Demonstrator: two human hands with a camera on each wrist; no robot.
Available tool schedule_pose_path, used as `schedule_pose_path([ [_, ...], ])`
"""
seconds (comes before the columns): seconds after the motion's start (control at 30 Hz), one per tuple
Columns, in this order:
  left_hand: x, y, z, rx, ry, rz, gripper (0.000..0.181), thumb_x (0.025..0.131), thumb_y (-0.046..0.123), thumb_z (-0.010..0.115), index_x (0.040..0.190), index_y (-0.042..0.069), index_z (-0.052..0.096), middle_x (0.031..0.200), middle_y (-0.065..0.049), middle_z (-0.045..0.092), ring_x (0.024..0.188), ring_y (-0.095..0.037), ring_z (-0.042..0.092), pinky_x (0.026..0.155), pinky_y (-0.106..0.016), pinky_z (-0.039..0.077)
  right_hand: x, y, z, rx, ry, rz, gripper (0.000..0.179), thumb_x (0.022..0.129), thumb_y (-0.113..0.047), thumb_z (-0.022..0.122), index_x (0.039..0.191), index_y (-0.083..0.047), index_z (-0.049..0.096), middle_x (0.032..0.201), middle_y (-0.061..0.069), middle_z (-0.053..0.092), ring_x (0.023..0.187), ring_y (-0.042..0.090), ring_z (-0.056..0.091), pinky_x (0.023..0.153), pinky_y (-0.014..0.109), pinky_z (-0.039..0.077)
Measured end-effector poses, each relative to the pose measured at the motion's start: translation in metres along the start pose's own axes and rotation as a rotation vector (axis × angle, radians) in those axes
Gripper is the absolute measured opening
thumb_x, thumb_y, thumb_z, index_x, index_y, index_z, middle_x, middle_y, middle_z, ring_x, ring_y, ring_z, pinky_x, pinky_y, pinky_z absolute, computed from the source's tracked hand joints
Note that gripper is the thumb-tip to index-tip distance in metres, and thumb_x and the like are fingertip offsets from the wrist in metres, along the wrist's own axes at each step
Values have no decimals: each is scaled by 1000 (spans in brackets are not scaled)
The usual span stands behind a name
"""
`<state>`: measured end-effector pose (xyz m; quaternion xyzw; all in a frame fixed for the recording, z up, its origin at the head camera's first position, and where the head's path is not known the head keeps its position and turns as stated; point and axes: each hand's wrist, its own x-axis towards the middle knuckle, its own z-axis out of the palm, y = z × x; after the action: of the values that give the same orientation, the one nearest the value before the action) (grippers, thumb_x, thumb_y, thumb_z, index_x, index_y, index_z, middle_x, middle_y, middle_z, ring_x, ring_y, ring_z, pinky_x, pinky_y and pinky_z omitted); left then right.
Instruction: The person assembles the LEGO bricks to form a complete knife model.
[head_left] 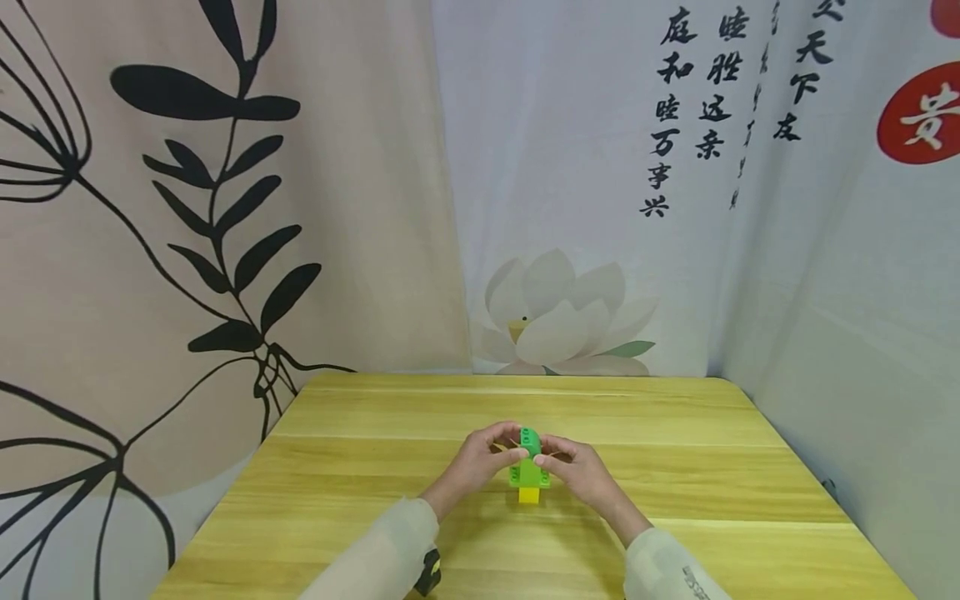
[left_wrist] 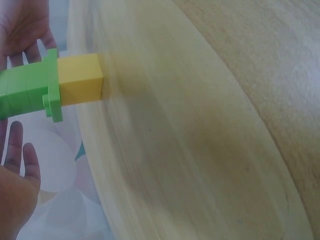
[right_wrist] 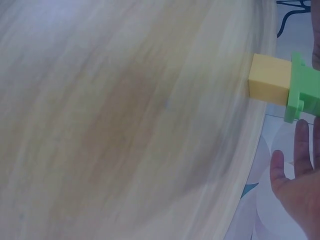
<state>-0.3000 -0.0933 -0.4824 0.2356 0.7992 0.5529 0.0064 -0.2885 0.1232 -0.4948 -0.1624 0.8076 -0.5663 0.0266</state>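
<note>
A toy block stack stands upright on the table, in the middle of the head view. Its base is a yellow block (head_left: 528, 495), above which sit light green blocks (head_left: 529, 475), wider at the bottom with studs showing on both sides. At the top is a darker green block (head_left: 529, 440) with a rounded side. My left hand (head_left: 480, 460) grips this top block from the left, and my right hand (head_left: 587, 475) holds it from the right, thumbs on the near side. In both wrist views the block tops and some fingertips are cut off by the frame edge.
The stack stands on a wooden table (head_left: 360, 467) with rounded far corners. Behind it hangs a printed curtain (head_left: 375, 208), with another light curtain (head_left: 847, 333) along the right side. A black and yellow object (head_left: 429, 573) shows by the left sleeve.
</note>
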Motion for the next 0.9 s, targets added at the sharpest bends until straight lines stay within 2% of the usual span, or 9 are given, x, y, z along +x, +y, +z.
schedule_pose_path([
  [0.07, 0, 0, 0, 2, 0, 0, 22, 97, 31, 67, 117, 24, 67, 106, 8, 66, 100, -16, 59, 85, -36, 47, 0, 0, 0, 13, 3, 2, 44, 95, -34, 68, 132, -12, 64, 118, 6, 67, 107, 23, 62, 92, 45, 50],
  [0.17, -3, 11, 1, -3, 3, -6, 23, 98, 25, 66, 119, 19, 67, 107, 3, 67, 102, -20, 58, 85, -36, 46, 0, -1, -1, 22, 8, 1, 43, 95, -33, 69, 132, -11, 64, 119, 7, 67, 108, 24, 63, 92, 47, 50],
  [0.3, -4, 13, 2, -7, 7, -5, 23, 98, 21, 65, 121, 16, 66, 108, 1, 66, 102, -22, 58, 84, -36, 45, -2, -2, -1, 42, 14, 3, 42, 94, -30, 69, 131, -9, 64, 119, 8, 67, 109, 26, 63, 93, 46, 50],
  [0.37, -2, 3, 2, 4, 2, -5, 23, 98, 24, 65, 120, 20, 67, 108, 5, 66, 101, -19, 58, 84, -35, 46, -2, -3, -2, 52, 19, 3, 42, 94, -29, 70, 130, -8, 64, 120, 9, 67, 110, 26, 63, 93, 46, 50],
  [0.5, -4, -4, 2, 30, -12, 8, 24, 97, 27, 66, 121, 21, 67, 107, 6, 66, 99, -16, 59, 83, -33, 48, -2, -3, -2, 45, 23, 3, 43, 94, -30, 70, 131, -8, 64, 121, 8, 67, 112, 27, 62, 93, 46, 50],
  [0.73, -4, -5, 2, 44, -19, 2, 22, 97, 34, 66, 117, 27, 68, 105, 11, 67, 99, -15, 59, 84, -35, 47, -1, -3, -3, 31, 12, -10, 42, 94, -31, 70, 130, -9, 65, 120, 8, 68, 112, 27, 62, 94, 47, 50],
  [0.9, -5, -6, 2, 46, -19, -3, 21, 96, 33, 67, 116, 27, 68, 106, 12, 67, 98, -15, 59, 84, -37, 46, 0, -2, -4, 21, 1, -6, 43, 94, -33, 70, 129, -10, 66, 119, 7, 68, 112, 26, 62, 95, 48, 49],
])
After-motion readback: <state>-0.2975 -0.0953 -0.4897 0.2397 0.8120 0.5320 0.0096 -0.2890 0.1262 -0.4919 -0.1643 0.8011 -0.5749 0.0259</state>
